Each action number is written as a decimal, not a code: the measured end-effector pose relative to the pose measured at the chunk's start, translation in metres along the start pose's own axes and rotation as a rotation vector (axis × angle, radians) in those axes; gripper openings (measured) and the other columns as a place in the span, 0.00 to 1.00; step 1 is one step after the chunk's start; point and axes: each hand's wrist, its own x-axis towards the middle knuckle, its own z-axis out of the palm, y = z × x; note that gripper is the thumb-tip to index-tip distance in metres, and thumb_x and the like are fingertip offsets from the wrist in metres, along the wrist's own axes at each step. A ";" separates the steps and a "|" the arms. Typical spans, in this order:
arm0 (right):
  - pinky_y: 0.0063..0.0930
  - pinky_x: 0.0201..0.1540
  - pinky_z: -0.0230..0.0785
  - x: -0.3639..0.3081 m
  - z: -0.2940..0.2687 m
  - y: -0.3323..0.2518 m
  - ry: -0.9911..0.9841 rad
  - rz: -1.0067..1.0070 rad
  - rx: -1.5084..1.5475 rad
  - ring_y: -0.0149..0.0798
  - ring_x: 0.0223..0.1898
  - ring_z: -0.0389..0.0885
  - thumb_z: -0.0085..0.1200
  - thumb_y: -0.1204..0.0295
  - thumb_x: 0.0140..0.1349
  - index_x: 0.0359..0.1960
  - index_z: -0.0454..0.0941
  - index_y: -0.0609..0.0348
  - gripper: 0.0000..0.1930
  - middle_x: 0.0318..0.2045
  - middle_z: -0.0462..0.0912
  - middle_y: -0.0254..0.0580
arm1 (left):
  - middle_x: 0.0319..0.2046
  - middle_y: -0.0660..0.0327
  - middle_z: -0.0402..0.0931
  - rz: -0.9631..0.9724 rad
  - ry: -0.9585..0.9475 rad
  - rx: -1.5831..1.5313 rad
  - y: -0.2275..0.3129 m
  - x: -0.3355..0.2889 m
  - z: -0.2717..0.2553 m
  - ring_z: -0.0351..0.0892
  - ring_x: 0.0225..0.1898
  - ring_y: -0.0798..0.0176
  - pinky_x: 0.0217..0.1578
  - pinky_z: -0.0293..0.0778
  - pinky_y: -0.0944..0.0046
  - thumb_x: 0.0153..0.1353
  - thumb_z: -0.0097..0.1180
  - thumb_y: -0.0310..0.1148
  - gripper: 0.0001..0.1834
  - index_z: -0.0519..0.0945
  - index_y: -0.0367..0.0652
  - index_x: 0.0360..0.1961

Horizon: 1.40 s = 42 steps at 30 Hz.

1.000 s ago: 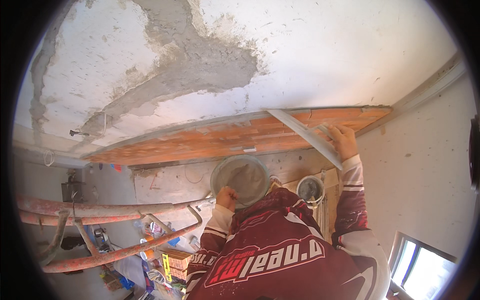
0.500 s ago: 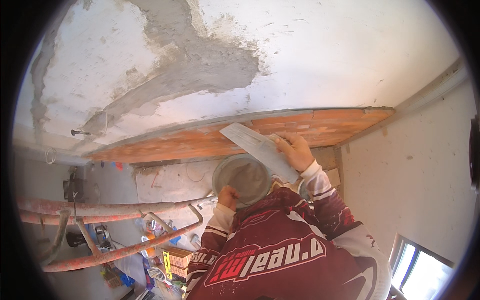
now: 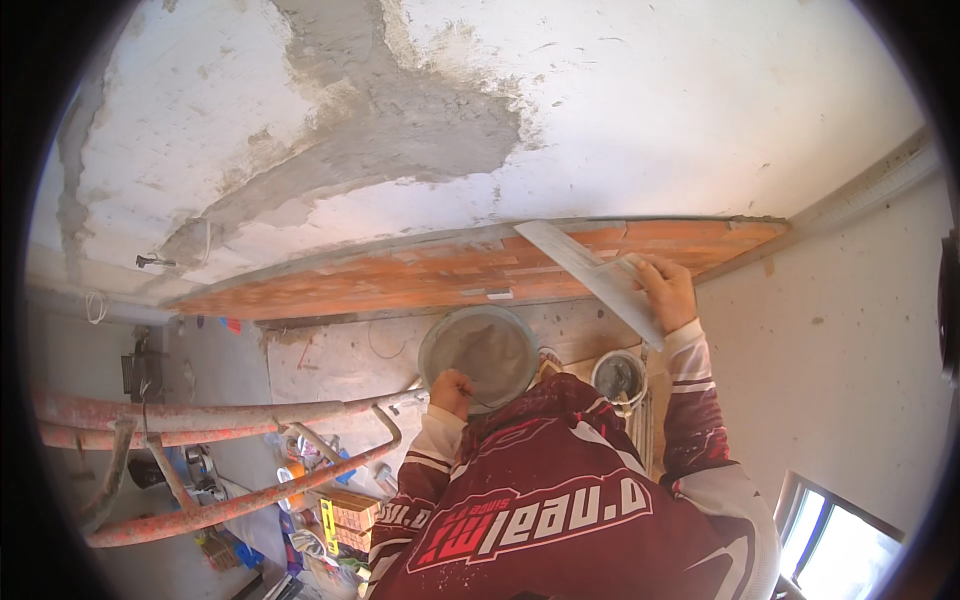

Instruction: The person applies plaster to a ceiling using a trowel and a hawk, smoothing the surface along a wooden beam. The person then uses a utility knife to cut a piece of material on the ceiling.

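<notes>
In my right hand (image 3: 668,292) is a long flat plastering trowel (image 3: 590,275), its grey blade slanting up to the left in front of the brick strip. My left hand (image 3: 452,393) is closed at the near left rim of a round grey tub (image 3: 424,365). Grey mortar (image 3: 487,355) lies in the tub, with its surface smeared and uneven. The fingers of the left hand are partly hidden by the hand itself. The trowel is apart from the tub, up and to its right.
Ahead, a white wall (image 3: 680,110) carries grey mortar patches (image 3: 420,130) above exposed orange brickwork (image 3: 450,265). A smaller bucket (image 3: 620,378) stands right of the tub. Red scaffold tubes (image 3: 250,508) cross the left side, with tools and boxes (image 3: 350,515) below. A window (image 3: 840,540) is at lower right.
My right hand has moved the trowel to the right and slightly up, away from the tub, uncovering the smaller bucket. My left hand stays at the tub's rim.
</notes>
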 end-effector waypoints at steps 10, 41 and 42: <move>0.18 0.27 0.63 -0.027 -0.076 -0.012 0.088 0.081 -0.048 0.25 0.26 0.72 0.52 0.65 0.55 0.37 0.78 0.65 0.15 0.26 0.78 0.37 | 0.18 0.63 0.61 -0.096 0.060 -0.059 0.005 -0.004 0.005 0.61 0.20 0.65 0.25 0.63 0.63 0.48 0.45 0.24 0.05 0.64 0.44 0.19; 0.42 0.38 0.69 -0.053 0.122 0.120 -0.726 -0.234 -0.871 0.51 0.35 0.77 0.50 0.53 0.48 0.38 0.78 0.47 0.19 0.31 0.80 0.46 | 0.17 0.64 0.62 -0.089 -0.033 0.093 0.001 -0.013 0.055 0.62 0.21 0.67 0.24 0.61 0.67 0.44 0.46 0.23 0.05 0.65 0.44 0.18; 0.42 0.38 0.69 -0.056 0.115 0.121 -0.693 -0.257 -0.832 0.51 0.35 0.77 0.50 0.53 0.48 0.38 0.78 0.47 0.19 0.31 0.80 0.46 | 0.17 0.63 0.63 -0.082 -0.049 0.116 0.002 -0.012 0.056 0.62 0.21 0.67 0.24 0.61 0.67 0.44 0.46 0.23 0.04 0.65 0.43 0.18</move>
